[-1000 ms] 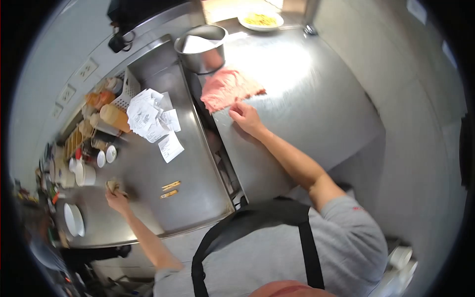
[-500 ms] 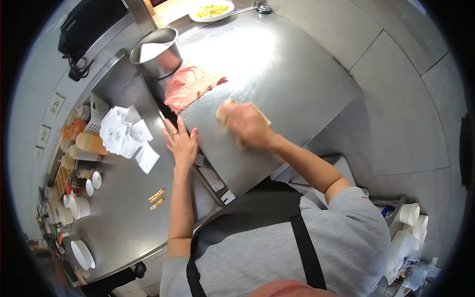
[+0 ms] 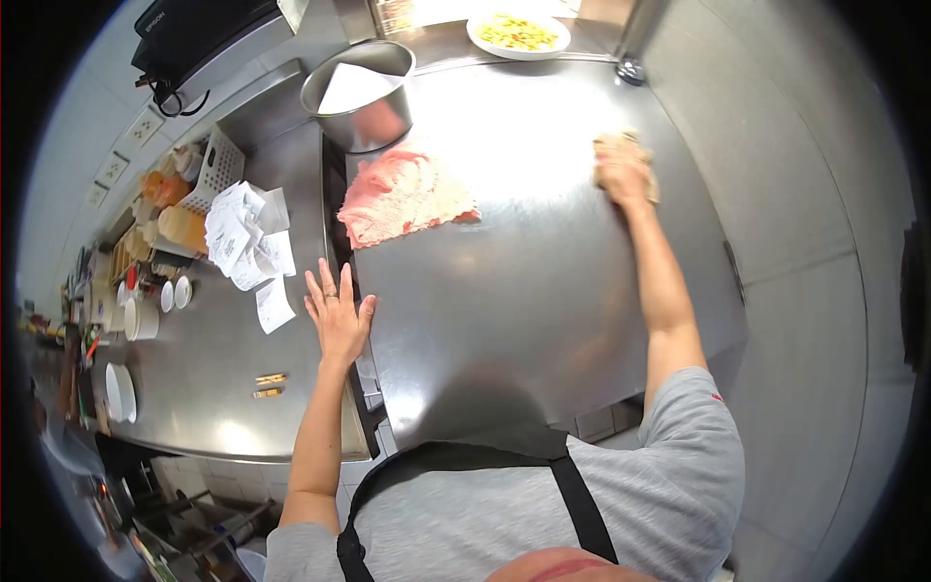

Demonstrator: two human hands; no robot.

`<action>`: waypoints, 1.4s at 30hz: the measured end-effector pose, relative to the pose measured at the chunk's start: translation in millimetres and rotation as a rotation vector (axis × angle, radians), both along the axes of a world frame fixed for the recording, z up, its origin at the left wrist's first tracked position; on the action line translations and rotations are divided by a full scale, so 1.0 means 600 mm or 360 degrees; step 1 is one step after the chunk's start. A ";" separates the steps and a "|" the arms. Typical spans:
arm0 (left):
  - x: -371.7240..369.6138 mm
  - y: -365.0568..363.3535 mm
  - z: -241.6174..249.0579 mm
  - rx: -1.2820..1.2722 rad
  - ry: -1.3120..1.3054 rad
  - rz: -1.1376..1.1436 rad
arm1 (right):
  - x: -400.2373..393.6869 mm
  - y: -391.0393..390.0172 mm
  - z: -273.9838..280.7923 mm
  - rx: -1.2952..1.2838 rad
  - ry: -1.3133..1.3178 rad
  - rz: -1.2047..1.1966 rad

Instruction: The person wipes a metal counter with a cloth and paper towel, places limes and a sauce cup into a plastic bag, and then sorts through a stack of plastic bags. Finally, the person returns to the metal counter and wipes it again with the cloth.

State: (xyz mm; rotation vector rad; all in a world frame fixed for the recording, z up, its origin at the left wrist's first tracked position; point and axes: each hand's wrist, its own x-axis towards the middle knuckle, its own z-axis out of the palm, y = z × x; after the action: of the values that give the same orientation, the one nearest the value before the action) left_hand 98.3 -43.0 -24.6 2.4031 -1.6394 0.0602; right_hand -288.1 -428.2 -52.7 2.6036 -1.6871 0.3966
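Observation:
My right hand [image 3: 622, 172] presses a beige cloth [image 3: 648, 177] flat on the far right part of the steel counter [image 3: 524, 281], arm stretched out. My left hand [image 3: 338, 313] lies open, palm down, fingers spread, over the gap between this counter and the lower steel table [image 3: 208, 373] to the left. It holds nothing. A pink cloth [image 3: 402, 194] lies crumpled near the counter's back left, in front of a steel pot [image 3: 359, 95].
A white plate of yellow food [image 3: 517, 33] stands at the back edge. Paper slips [image 3: 247, 242], a white basket [image 3: 213, 170], bottles, small cups and a white bowl [image 3: 118, 392] crowd the left table. Two small sticks [image 3: 269, 385] lie there. A black printer [image 3: 199, 27] sits at back left.
My right hand has swept the beige cloth from the counter's middle to its far right. My left hand came from the left table's far side to the gap and now rests there.

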 end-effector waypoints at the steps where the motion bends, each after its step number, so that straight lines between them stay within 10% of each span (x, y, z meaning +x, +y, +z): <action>1: -0.001 -0.002 0.002 0.0009 -0.0002 0.0000 | 0.090 0.007 0.019 0.0398 0.0006 0.0322; 5: -0.002 -0.004 0.003 0.0035 -0.0021 0.0009 | 0.353 0.084 0.008 -0.0741 -0.0425 0.0757; 8: -0.004 -0.005 0.013 0.0100 -0.0006 0.0016 | 0.362 -0.005 0.095 0.0018 -0.0013 0.1201; 10: -0.004 -0.007 0.013 0.0076 0.0045 0.0020 | 0.327 -0.133 0.034 0.0185 -0.0592 0.0700; 14: -0.003 -0.013 0.008 0.0051 0.0084 0.0051 | 0.356 -0.186 0.034 -0.0192 -0.0299 -0.0317; 19: -0.001 -0.014 0.005 0.0126 -0.0011 0.0003 | 0.530 -0.061 0.002 -0.0618 -0.0535 0.0412; 23: -0.004 -0.011 0.014 0.0178 -0.0012 0.0035 | 0.392 -0.152 0.064 -0.0158 -0.0676 0.0404; 28: 0.010 -0.029 0.028 -0.0061 0.0146 0.0070 | 0.140 -0.289 -0.012 -0.0595 -0.0474 -0.0262; 29: 0.024 -0.057 0.046 -0.0215 0.0161 0.0039 | 0.116 -0.281 -0.030 -0.0866 -0.0316 -0.0454; 31: 0.051 -0.161 0.111 -0.0626 -0.0133 -0.0146 | 0.151 -0.172 0.059 -0.0082 -0.0090 -0.0409; 34: 0.094 -0.346 0.199 -0.1069 -0.0543 -0.0336 | 0.188 0.042 0.083 -0.0512 -0.0520 0.0913; 39: 0.190 -0.547 0.212 0.0461 -0.0136 -0.0104 | 0.125 0.371 0.114 -0.0009 -0.0369 0.1363; 42: 0.209 -0.568 0.172 0.0522 -0.0327 -0.0191 | 0.006 0.285 0.123 -0.0277 -0.0407 0.0893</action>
State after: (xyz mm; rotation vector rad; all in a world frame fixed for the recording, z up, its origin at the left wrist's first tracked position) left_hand 223.7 -383.8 78.6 2.5999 -2.0221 0.0191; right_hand -284.3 -257.3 21.1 2.9441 -0.8699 0.8721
